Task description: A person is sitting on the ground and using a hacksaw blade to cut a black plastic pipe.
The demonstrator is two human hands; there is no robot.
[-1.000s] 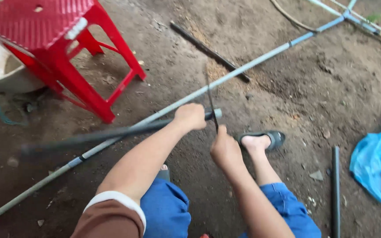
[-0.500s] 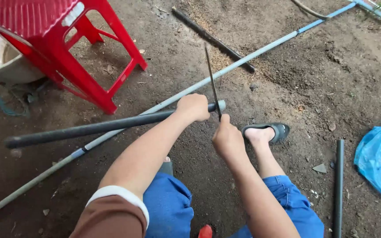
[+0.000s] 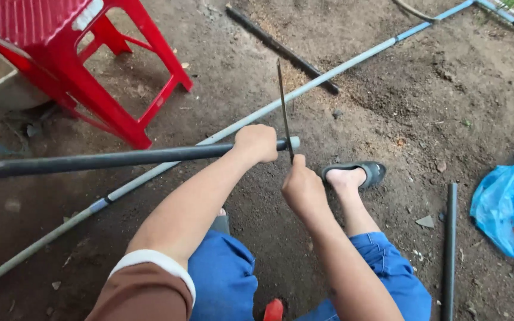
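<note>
Running sideways, the dark pipe (image 3: pixel 108 159) is clamped in the left hand (image 3: pixel 257 142) near its pale end, which juts just past the fist. A thin saw blade (image 3: pixel 284 110), gripped by the right hand (image 3: pixel 302 189), is stood across that end, beside the fist.

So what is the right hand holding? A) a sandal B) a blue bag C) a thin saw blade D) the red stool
C: the right hand grips a thin dark saw blade that stands upright across the end of the dark pipe, which the left hand holds.
</note>
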